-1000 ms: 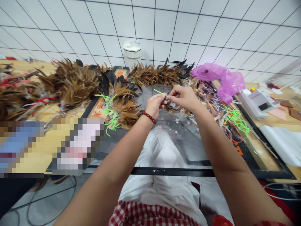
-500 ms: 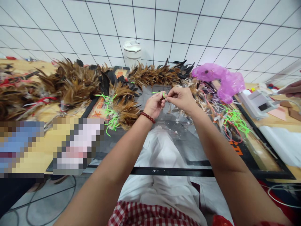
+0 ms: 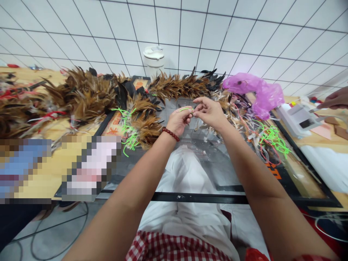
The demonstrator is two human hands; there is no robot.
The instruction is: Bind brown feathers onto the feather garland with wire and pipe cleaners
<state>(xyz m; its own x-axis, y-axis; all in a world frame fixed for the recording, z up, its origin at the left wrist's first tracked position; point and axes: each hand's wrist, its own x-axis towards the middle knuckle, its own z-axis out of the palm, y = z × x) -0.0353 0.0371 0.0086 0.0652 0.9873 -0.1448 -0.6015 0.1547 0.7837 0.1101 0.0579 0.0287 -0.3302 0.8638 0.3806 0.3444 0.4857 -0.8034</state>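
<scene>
A short bright green cord (image 3: 185,109) is pinched in my left hand (image 3: 179,120), its end lying over the closed fingers. My right hand (image 3: 208,111) meets it at the fingertips, thumb and index finger closed together at the cord; its other fingers are lifted. Whatever else sits between the fingertips is too small to make out. Left of my hands lies a bundle of brown feathers (image 3: 148,125) with green cords (image 3: 129,128) at its end. Beyond my hands, a row of brown and black feathers (image 3: 179,86) stretches across the dark-framed glass tabletop (image 3: 201,145).
At the right are a pink plastic bag (image 3: 255,90), a tangle of green cords (image 3: 274,139) and a white device (image 3: 296,117). Another person's hand (image 3: 335,99) is beside the device. A white lidded cup (image 3: 153,59) stands at the back. More feather bundles (image 3: 81,94) lie left.
My right hand's fingers have lifted and spread a little while its fingertips stay at the cord. The green cord now lies lower across my left fingers.
</scene>
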